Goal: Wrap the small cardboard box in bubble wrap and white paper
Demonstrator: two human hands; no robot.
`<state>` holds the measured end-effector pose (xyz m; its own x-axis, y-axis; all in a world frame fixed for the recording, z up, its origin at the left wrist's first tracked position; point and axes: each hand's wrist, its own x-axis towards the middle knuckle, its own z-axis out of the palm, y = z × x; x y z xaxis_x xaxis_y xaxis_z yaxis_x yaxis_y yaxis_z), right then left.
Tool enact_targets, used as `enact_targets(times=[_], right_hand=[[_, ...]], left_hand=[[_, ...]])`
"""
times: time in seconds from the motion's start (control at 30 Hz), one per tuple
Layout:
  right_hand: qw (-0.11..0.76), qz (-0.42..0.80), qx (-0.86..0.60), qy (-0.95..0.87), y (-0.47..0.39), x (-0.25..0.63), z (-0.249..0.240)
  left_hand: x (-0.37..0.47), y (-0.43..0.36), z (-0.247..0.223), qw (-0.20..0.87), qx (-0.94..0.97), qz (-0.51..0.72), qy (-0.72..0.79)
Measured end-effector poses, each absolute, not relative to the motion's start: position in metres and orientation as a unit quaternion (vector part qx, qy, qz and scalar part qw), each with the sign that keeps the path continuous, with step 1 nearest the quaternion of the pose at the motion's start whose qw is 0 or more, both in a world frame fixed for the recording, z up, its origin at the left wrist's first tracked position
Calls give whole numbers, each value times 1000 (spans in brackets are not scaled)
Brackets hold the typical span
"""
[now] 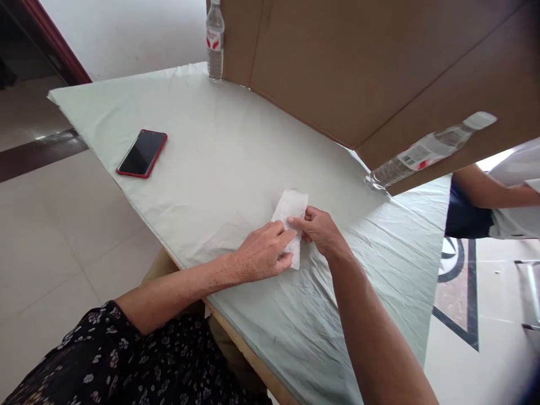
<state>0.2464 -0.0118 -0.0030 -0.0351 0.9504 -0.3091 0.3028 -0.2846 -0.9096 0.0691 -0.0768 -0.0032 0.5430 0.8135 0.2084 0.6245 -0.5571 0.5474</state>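
Observation:
A folded white tissue is between my two hands, just above or on the pale green tablecloth. My left hand reaches across from the left, its fingers curled over the lower part of the tissue. From the right, my right hand pinches the tissue's right edge, thumb on top and the other fingers partly hidden beneath. Whether the tissue's lower end touches the cloth I cannot tell.
A red-cased phone lies at the table's left. A large brown cardboard panel stands at the back, with a water bottle at its left end and another bottle against its right. A person's arm shows beyond the table.

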Motion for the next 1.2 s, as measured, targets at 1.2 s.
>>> enact_targets(times=[1.2], right_hand=[[354,84,-411,-836,-106,258,-30]], left_hand=[[28,-69,-16,241,875,312,282]])
